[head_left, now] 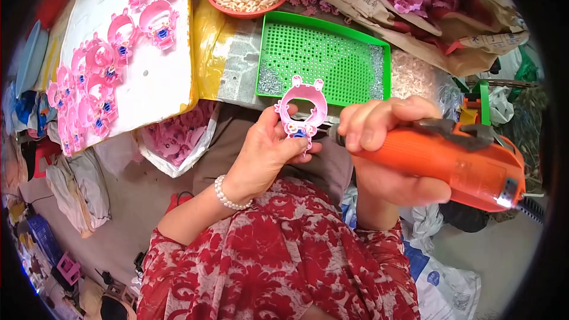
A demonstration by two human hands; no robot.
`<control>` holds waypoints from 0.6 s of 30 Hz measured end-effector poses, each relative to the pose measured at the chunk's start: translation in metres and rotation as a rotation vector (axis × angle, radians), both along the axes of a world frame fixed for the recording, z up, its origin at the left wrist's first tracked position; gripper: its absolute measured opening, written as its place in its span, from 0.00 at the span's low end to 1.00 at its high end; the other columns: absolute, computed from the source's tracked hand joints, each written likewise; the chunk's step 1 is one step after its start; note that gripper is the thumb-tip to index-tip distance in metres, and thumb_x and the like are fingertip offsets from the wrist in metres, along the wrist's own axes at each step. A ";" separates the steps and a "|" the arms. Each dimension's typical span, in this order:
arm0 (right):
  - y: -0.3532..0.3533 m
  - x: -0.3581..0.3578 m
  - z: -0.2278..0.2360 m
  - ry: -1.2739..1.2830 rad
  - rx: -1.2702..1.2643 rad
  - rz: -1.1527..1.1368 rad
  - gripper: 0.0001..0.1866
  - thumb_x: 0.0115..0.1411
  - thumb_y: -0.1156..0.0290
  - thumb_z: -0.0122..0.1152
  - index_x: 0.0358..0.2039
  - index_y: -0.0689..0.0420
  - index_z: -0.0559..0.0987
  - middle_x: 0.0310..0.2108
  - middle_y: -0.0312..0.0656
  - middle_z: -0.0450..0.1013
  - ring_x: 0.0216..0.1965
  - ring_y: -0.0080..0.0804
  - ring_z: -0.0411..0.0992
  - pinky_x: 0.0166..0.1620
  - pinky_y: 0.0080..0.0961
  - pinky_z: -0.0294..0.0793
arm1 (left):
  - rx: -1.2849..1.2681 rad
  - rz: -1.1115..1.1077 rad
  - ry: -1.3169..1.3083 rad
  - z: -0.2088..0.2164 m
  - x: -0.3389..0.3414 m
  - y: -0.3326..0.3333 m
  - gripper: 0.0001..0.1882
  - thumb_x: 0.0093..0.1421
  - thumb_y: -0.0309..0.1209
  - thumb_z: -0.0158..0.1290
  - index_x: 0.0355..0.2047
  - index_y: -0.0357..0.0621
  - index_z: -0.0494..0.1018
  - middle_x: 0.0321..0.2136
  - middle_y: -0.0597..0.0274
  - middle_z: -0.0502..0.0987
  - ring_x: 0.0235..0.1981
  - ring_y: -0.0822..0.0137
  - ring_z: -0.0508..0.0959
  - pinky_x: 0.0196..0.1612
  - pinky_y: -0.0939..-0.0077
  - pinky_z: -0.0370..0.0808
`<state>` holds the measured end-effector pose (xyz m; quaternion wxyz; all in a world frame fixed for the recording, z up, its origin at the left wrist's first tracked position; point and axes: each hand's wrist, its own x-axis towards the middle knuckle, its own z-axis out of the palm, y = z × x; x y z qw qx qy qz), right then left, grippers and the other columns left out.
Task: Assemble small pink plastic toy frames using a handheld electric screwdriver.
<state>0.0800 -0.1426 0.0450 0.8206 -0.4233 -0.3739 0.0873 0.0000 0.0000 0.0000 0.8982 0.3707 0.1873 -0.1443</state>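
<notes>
Gripping an orange screwdriver (438, 163), the right hand (379, 180) is directing its tip toward the pink ring-shaped part (301, 128), which the left hand (264, 153) is pinching; a green tray (323, 59) is lying beyond both hands.

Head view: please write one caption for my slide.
The left hand holds a pink ring-shaped piece while the right hand points an orange power tool at it.

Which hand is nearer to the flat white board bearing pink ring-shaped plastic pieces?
The left hand. It is to the right of the flat white board, holding a pink ring-shaped plastic piece; the right hand is farther right, gripping an orange power tool.
</notes>
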 end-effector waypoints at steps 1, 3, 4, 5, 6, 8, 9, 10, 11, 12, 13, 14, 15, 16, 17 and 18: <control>0.002 0.000 -0.004 0.013 0.014 0.000 0.45 0.47 0.31 0.53 0.52 0.58 0.63 0.28 0.39 0.69 0.28 0.32 0.68 0.35 0.32 0.67 | 0.003 0.009 0.002 0.000 0.000 0.000 0.24 0.55 0.18 0.49 0.51 0.40 0.54 0.40 0.57 0.72 0.35 0.66 0.78 0.33 0.82 0.76; 0.004 -0.001 -0.008 0.027 0.027 0.000 0.45 0.47 0.31 0.53 0.51 0.58 0.63 0.28 0.39 0.69 0.28 0.32 0.68 0.35 0.31 0.67 | 0.005 0.019 0.005 0.000 -0.001 0.000 0.24 0.55 0.18 0.49 0.51 0.40 0.55 0.39 0.58 0.72 0.35 0.66 0.78 0.33 0.82 0.75; 0.005 -0.001 -0.009 0.033 0.040 -0.024 0.47 0.42 0.31 0.56 0.49 0.60 0.64 0.27 0.39 0.69 0.27 0.31 0.68 0.34 0.30 0.69 | 0.008 0.022 0.004 0.000 -0.001 0.000 0.24 0.55 0.18 0.49 0.51 0.40 0.55 0.39 0.58 0.72 0.35 0.67 0.78 0.33 0.82 0.75; 0.006 -0.002 -0.010 0.038 0.052 -0.047 0.49 0.38 0.31 0.58 0.47 0.62 0.65 0.27 0.40 0.69 0.25 0.30 0.69 0.33 0.28 0.71 | 0.010 0.024 0.003 -0.001 -0.002 0.000 0.24 0.55 0.18 0.49 0.51 0.40 0.55 0.39 0.58 0.72 0.35 0.67 0.78 0.33 0.82 0.75; 0.007 -0.003 -0.010 0.039 0.051 -0.046 0.49 0.38 0.31 0.58 0.47 0.62 0.65 0.27 0.40 0.69 0.25 0.30 0.69 0.33 0.28 0.71 | 0.010 0.026 0.004 -0.001 -0.002 0.000 0.24 0.55 0.18 0.49 0.51 0.40 0.55 0.39 0.58 0.72 0.35 0.67 0.78 0.33 0.82 0.75; 0.008 -0.005 -0.008 0.108 0.040 -0.073 0.47 0.38 0.32 0.59 0.46 0.62 0.66 0.26 0.40 0.68 0.25 0.30 0.69 0.32 0.28 0.71 | 0.017 0.033 -0.001 -0.002 -0.002 -0.001 0.23 0.55 0.18 0.49 0.50 0.40 0.55 0.39 0.59 0.72 0.35 0.68 0.77 0.33 0.82 0.75; 0.009 -0.006 -0.008 0.109 0.039 -0.074 0.47 0.38 0.32 0.59 0.46 0.62 0.66 0.26 0.40 0.68 0.25 0.30 0.69 0.32 0.28 0.71 | 0.016 0.033 0.000 -0.002 -0.002 -0.001 0.23 0.55 0.18 0.49 0.50 0.40 0.55 0.39 0.59 0.72 0.35 0.68 0.77 0.33 0.82 0.75; 0.010 -0.006 -0.009 0.126 0.042 -0.073 0.47 0.38 0.32 0.59 0.46 0.61 0.66 0.26 0.40 0.68 0.25 0.29 0.69 0.32 0.27 0.71 | 0.018 0.033 -0.004 -0.002 -0.002 -0.001 0.23 0.55 0.19 0.49 0.50 0.40 0.56 0.39 0.59 0.72 0.34 0.68 0.77 0.33 0.83 0.75; 0.011 -0.006 -0.009 0.143 0.044 -0.072 0.47 0.38 0.32 0.59 0.45 0.61 0.66 0.25 0.39 0.68 0.25 0.29 0.69 0.31 0.27 0.71 | 0.020 0.033 -0.008 -0.002 -0.002 -0.001 0.23 0.56 0.19 0.49 0.50 0.40 0.56 0.39 0.59 0.72 0.34 0.69 0.77 0.33 0.83 0.75; 0.011 -0.005 -0.010 0.143 0.043 -0.074 0.47 0.38 0.32 0.59 0.45 0.61 0.66 0.25 0.39 0.68 0.25 0.29 0.69 0.31 0.27 0.71 | 0.019 0.031 -0.008 -0.001 -0.001 -0.001 0.23 0.56 0.19 0.49 0.50 0.40 0.56 0.39 0.59 0.72 0.34 0.69 0.77 0.33 0.83 0.75; 0.011 -0.005 -0.012 0.147 0.041 -0.072 0.47 0.37 0.32 0.60 0.46 0.61 0.66 0.26 0.39 0.68 0.25 0.29 0.69 0.31 0.26 0.71 | 0.022 0.020 -0.004 0.001 0.000 -0.001 0.23 0.56 0.19 0.49 0.50 0.40 0.56 0.39 0.59 0.72 0.34 0.69 0.77 0.33 0.83 0.75; 0.011 -0.004 -0.013 0.151 0.040 -0.070 0.47 0.37 0.33 0.60 0.46 0.60 0.66 0.26 0.39 0.68 0.25 0.29 0.68 0.32 0.26 0.71 | 0.025 0.009 0.000 0.001 0.000 -0.001 0.23 0.56 0.19 0.49 0.50 0.40 0.56 0.40 0.59 0.72 0.34 0.70 0.77 0.32 0.83 0.75; 0.010 -0.003 -0.017 0.152 0.040 -0.069 0.47 0.37 0.33 0.60 0.46 0.60 0.66 0.26 0.39 0.68 0.25 0.29 0.68 0.32 0.26 0.71 | 0.026 0.011 0.000 0.001 0.000 -0.001 0.23 0.56 0.19 0.49 0.50 0.40 0.56 0.40 0.59 0.72 0.34 0.70 0.77 0.32 0.83 0.75; 0.008 -0.002 -0.020 0.134 0.043 -0.016 0.45 0.42 0.32 0.57 0.48 0.60 0.65 0.27 0.39 0.69 0.28 0.31 0.68 0.35 0.29 0.69 | 0.026 0.011 0.000 0.001 0.000 -0.001 0.23 0.56 0.20 0.50 0.50 0.40 0.56 0.40 0.60 0.72 0.34 0.70 0.77 0.33 0.83 0.75; 0.008 -0.001 -0.022 0.116 0.045 0.036 0.44 0.47 0.32 0.53 0.50 0.59 0.64 0.29 0.39 0.69 0.30 0.32 0.68 0.38 0.32 0.67 | 0.026 0.012 0.000 0.001 0.000 -0.001 0.23 0.56 0.20 0.50 0.50 0.40 0.57 0.40 0.60 0.72 0.34 0.71 0.77 0.33 0.83 0.75; 0.008 -0.002 -0.022 0.117 0.045 0.035 0.44 0.47 0.32 0.53 0.50 0.59 0.64 0.29 0.39 0.69 0.30 0.32 0.68 0.38 0.32 0.67 | 0.025 0.010 0.000 0.000 0.000 -0.001 0.23 0.56 0.20 0.50 0.50 0.40 0.57 0.40 0.60 0.72 0.34 0.71 0.77 0.33 0.83 0.75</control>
